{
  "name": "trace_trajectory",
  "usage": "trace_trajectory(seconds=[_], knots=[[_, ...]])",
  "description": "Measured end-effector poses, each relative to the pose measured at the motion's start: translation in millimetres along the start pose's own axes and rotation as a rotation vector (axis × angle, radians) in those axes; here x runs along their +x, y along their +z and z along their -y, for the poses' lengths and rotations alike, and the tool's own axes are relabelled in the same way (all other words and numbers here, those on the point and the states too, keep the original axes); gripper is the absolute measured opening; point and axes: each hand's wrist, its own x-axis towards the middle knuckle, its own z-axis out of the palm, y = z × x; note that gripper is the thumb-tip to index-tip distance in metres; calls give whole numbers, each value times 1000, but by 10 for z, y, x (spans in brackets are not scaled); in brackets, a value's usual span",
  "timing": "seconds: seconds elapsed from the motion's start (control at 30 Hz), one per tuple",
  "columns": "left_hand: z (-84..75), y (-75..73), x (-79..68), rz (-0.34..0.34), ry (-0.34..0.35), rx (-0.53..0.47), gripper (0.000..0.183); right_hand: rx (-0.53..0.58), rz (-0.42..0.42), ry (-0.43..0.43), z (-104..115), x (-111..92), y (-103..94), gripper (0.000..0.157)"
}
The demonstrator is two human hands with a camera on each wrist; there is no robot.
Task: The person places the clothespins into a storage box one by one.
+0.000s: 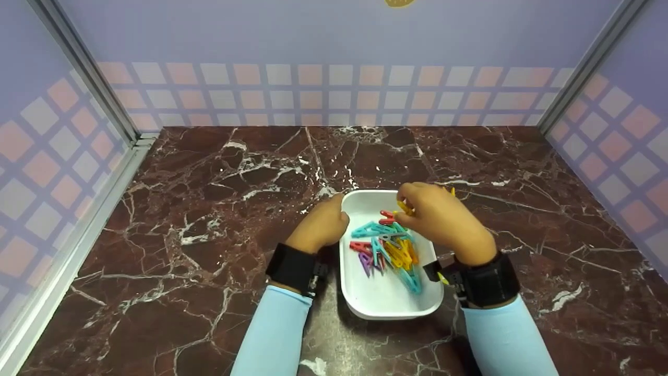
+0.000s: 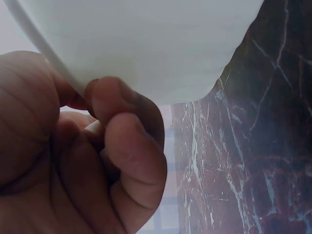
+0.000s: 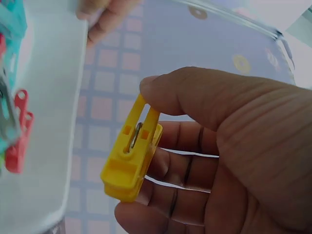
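Observation:
A white plastic tub (image 1: 373,303) stands on the marbled tabletop with several coloured clothespins (image 1: 396,253) heaped inside. My left hand (image 1: 322,222) grips the tub's left rim near its far corner; in the left wrist view its curled fingers (image 2: 136,151) lie against the outer wall. Over the far right part of the tub, my right hand (image 1: 438,216) pinches a yellow clothespin (image 3: 129,156) between thumb and fingers. The right wrist view shows the clothespin's metal spring, and a red clothespin (image 3: 19,136) in the tub to its left.
Dark red marbled tabletop (image 1: 209,292) surrounds the tub. A checkered wall panel (image 1: 339,94) closes off the back, with side panels left and right. Metal framing (image 1: 88,68) runs along the left corner.

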Motion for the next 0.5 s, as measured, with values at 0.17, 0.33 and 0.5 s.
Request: trace_trajectory(seconds=[0.17,0.33,0.5], knots=[[-3,-1,1,6,-3,10,55,-46,80,-7,72,43,105,29],[-1,1,6,12,-15,9,55,-77,183,14,111,84,158,28],[5,5,14,16,-22,7,57,-112,237,13,141,112,212,26]])
